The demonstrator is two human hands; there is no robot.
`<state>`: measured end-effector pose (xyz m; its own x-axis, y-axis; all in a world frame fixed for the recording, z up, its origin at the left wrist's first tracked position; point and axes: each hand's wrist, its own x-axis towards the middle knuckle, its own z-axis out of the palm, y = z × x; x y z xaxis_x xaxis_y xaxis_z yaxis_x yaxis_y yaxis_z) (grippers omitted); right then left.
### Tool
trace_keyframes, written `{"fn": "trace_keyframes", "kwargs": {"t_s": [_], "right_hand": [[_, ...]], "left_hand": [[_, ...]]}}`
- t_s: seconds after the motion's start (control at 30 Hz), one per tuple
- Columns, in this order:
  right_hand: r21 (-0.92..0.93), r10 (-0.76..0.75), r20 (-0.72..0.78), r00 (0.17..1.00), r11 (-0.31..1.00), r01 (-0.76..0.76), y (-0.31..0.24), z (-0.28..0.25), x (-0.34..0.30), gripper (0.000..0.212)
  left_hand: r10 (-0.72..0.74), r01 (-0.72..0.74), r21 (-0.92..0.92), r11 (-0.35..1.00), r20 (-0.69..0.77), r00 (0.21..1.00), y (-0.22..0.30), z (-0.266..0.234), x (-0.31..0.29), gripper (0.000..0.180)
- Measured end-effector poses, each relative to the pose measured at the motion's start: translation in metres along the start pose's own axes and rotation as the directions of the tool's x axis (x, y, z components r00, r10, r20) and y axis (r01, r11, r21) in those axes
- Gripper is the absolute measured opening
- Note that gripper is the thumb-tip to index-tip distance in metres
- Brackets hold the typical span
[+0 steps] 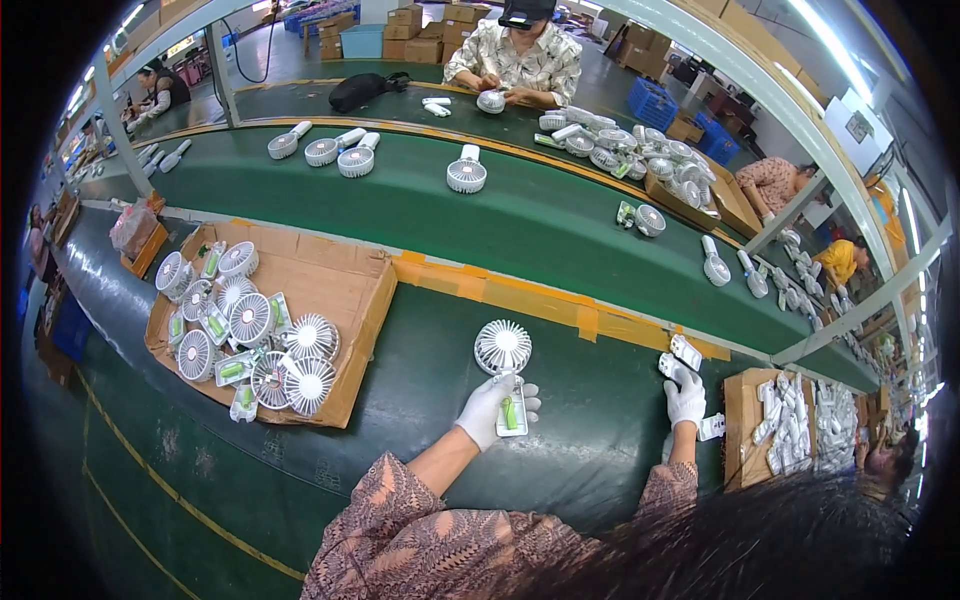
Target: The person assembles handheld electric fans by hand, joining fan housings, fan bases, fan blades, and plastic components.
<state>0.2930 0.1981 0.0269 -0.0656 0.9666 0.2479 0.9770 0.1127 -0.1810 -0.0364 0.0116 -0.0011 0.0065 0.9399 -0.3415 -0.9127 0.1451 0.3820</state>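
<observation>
A small white handheld fan (503, 347) is in my left hand (487, 410). The gloved fingers wrap round its handle, and the round caged head points away from me. That handle is open on its upper face and shows a green battery (511, 414) inside. To the right, my gloved right hand (686, 398) has its fingertips closed at a white plastic handle cover (668, 366). A second white cover (686, 350) lies just beyond it. Beside my right wrist rests another white plastic piece (711, 427).
At left, a cardboard tray (370, 350) holds several fans with open handles. A box (736, 425) of white plastic parts stands at right. Beyond the taped ledge (530, 300), a green conveyor belt (400, 215) carries fans. Across it, a person (520, 60) handles a fan.
</observation>
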Motion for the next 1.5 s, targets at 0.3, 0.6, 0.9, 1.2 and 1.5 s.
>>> {"fn": "trace_keyframes", "kwargs": {"t_s": [0.3, 0.6, 0.9, 1.2, 1.5], "right_hand": [[-0.010, -0.572, -0.076, 0.816, 0.819, 0.574, -0.144, -0.027, -0.060, 0.036], [0.402, -0.768, -0.109, 0.631, 0.547, 0.734, -0.201, -0.007, -0.088, 0.024], [0.554, -0.799, -0.051, 0.599, 0.477, 0.683, -0.202, -0.002, -0.088, 0.027], [0.396, -0.946, -0.021, 0.325, 0.291, 0.871, -0.210, -0.036, -0.064, 0.018], [0.454, -0.445, 0.210, 0.871, 0.833, 0.316, -0.193, 0.017, -0.052, 0.047]], "left_hand": [[-0.022, 0.020, -0.060, 0.998, -0.022, 1.000, 0.003, -0.005, -0.004, 0.018], [-0.023, 0.023, -0.003, 1.000, 0.050, 0.998, -0.002, -0.007, 0.003, 0.024], [-0.013, 0.013, -0.005, 1.000, 0.021, 1.000, -0.003, -0.002, 0.003, 0.023], [-0.015, 0.015, 0.066, 0.998, -0.004, 1.000, -0.003, 0.000, 0.001, 0.022], [-0.017, 0.017, -0.020, 1.000, -0.019, 1.000, -0.001, 0.003, -0.001, 0.022]]}}
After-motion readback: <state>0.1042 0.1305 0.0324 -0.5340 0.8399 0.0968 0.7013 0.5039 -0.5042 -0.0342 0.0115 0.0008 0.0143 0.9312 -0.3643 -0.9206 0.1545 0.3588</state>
